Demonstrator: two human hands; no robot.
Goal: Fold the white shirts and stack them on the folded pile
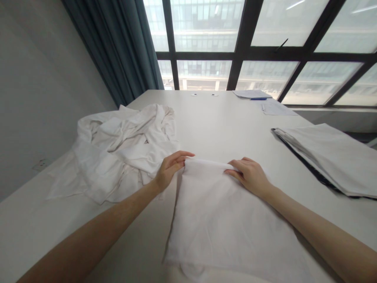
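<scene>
A folded white cloth (224, 220) lies in front of me, with its straight top edge away from me. My left hand (171, 169) is closed on its far left corner, thumb and fingers pinching the fabric. Further right along the same edge, my right hand (249, 175) grips the cloth between thumb and fingers. Its near end runs out of view at the bottom, where a rounded fold shows beneath. Just left of my left hand lies a crumpled heap of white fabric (126, 145).
Neatly stacked white cloths (338, 157) with a dark layer underneath lie at the right on the white table (203, 125). Papers (253, 94) and a blue pen (258, 99) are at the far right end. Beyond stand windows and a dark blue curtain (126, 47); a wall borders the left.
</scene>
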